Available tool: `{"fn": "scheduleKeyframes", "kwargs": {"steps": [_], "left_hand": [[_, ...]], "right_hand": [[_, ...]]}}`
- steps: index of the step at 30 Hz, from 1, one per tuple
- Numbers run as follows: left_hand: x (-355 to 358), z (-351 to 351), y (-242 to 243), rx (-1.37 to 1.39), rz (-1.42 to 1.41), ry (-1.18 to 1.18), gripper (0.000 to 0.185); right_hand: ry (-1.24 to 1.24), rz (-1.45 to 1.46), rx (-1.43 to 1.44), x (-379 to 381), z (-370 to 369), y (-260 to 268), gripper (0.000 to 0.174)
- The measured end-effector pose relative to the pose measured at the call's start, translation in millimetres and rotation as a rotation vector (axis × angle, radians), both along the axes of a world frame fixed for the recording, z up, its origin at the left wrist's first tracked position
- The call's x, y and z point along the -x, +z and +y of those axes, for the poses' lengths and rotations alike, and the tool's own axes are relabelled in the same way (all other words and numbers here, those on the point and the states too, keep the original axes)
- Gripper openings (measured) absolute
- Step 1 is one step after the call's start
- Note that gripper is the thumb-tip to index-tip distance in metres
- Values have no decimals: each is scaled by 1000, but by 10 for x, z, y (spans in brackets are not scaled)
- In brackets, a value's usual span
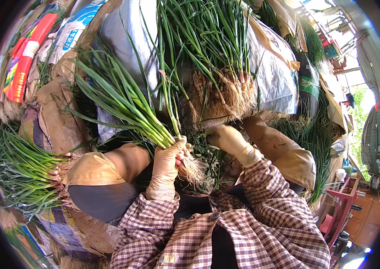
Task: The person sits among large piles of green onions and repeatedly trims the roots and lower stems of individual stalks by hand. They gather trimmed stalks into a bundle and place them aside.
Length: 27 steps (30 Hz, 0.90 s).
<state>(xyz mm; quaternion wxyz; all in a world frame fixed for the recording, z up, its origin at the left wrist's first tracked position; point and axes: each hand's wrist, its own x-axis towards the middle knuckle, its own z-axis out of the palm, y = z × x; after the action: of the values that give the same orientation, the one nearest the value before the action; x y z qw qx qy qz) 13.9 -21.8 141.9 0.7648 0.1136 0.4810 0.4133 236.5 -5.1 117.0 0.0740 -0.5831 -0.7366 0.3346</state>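
Observation:
My left hand (168, 166), in a pale thin glove, is closed around the lower stems of a bunch of green onions (136, 107); its leaves spread to the upper left and its pale roots (191, 168) hang out to the right of the fist. My right hand (227, 141), gloved with dark-stained fingertips, is to the right of the bunch, fingers curled, above loose leaf scraps (210, 161). Whether it pinches something small I cannot tell. Just beyond it lies a larger pile of green onions (206, 40) with tangled, soil-coloured roots (230, 94) facing me.
Another row of green onions (31, 171) lies at the left beside my knee. Silvery plastic sheeting (274, 67) and brown sacks (58, 117) surround the pile. More green leaves (311, 144) lie at the right. A red metal frame (343, 208) stands at the far right.

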Motion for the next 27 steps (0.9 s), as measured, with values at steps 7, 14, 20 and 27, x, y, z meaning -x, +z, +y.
{"fn": "scheduleKeyframes", "kwargs": {"steps": [7, 14, 20, 27], "left_hand": [[-102, -74, -192, 0, -10, -8, 14], [-79, -99, -11, -47, -369, 83, 24], [292, -49, 270, -488, -920, 209, 13], [218, 25, 52, -223, -590, 224, 21]], "right_hand": [[-189, 309, -92, 850, 365, 344, 26], [-764, 1020, 438, 761, 287, 137, 10], [349, -5, 322, 528, 62, -320, 16], [-498, -179, -56, 638, 862, -281, 42]]}}
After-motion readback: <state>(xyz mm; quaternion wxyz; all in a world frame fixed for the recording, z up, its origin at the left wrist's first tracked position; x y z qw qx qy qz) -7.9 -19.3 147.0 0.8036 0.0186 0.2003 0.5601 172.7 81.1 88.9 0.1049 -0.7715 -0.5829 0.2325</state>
